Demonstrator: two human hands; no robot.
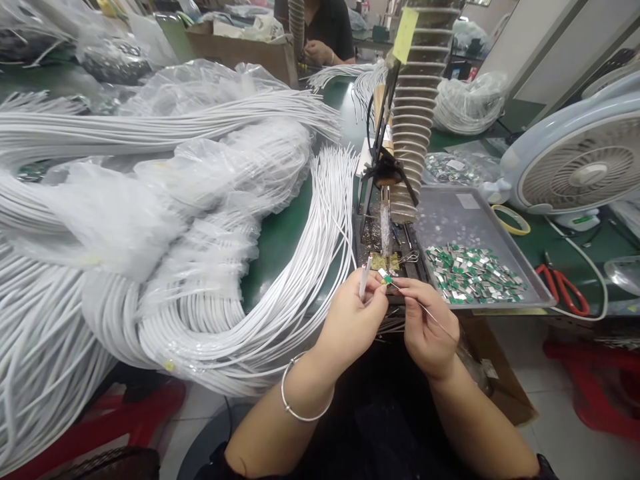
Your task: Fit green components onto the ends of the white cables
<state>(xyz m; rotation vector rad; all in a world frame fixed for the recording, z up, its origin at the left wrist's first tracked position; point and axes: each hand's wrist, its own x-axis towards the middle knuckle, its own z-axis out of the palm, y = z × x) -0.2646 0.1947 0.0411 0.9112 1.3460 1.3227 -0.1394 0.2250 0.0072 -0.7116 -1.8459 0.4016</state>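
My left hand (353, 317) is closed, pinching a small green-and-silver connector board (387, 277) at its fingertips. A white cable (365, 279) sticks up between its thumb and fingers. Close on the right, my right hand (431, 323) is closed round a thin wire (431, 315), probably solder, whose tip reaches the board. Just beyond both hands stands a soldering iron (385, 223), fixed upright in a stand with its tip down over a yellowish pad (383, 261). My fingers partly hide the board's lower edge.
Bundled white cables (280, 313) and plastic bags cover the left. A grey tray (540, 293) with many connector boards lies right, near red-handled scissors (565, 290), a tape roll (525, 227) and a fan (585, 167). A ribbed hose (413, 113) rises behind the iron; another person's hand (319, 53) is beyond.
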